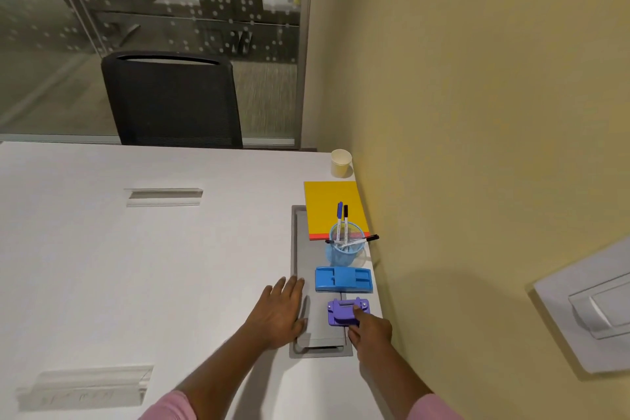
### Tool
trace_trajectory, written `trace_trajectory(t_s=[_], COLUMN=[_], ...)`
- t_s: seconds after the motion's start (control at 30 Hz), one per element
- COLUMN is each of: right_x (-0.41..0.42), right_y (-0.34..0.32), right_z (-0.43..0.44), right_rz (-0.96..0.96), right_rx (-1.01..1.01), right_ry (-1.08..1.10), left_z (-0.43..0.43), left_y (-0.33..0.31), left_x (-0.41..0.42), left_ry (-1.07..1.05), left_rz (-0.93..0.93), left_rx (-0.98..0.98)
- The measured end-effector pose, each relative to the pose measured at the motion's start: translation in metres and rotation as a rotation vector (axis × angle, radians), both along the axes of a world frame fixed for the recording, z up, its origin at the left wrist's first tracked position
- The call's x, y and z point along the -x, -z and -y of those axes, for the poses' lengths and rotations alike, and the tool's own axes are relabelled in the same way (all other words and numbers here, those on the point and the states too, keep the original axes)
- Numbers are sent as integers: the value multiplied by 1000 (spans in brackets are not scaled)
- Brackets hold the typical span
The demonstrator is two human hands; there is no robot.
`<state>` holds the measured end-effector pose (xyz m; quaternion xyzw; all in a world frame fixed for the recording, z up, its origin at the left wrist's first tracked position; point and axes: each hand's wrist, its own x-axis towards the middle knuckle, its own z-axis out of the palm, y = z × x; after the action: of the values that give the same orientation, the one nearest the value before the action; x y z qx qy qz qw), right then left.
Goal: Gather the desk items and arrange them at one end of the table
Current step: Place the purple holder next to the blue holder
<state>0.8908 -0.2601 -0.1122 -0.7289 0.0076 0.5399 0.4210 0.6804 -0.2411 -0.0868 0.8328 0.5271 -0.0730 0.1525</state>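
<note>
Fingers (358,310) of the right hand (371,329) pinch the purple punch (342,312) at the wall-side edge of the tabletop (170,266), while the left hand (278,312) lies flat, released, just left of the punch. Beyond the punch line up a blue eraser (342,279), pen cup (346,254), yellow pad (327,204) and paper cup (341,163).

The matt white laminate tabletop (136,266) carries a smooth purple plastic hole punch (342,312), a glossy blue plastic eraser (342,279) and a blue wire-mesh pen cup (346,249).

Head camera looks down, close, over the table (136,266).
</note>
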Motion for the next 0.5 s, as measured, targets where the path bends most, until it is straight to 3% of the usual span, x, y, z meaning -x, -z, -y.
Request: trace_trajectory(t_s=[0.5], right_x=[-1], right_y=[-7], right_z=[-17], right_rz=[87], right_rx=[84], right_ry=[-108], left_z=[2], left_y=[0], left_x=[8], left_ry=[14], left_rz=[-45], left_rx=[-28])
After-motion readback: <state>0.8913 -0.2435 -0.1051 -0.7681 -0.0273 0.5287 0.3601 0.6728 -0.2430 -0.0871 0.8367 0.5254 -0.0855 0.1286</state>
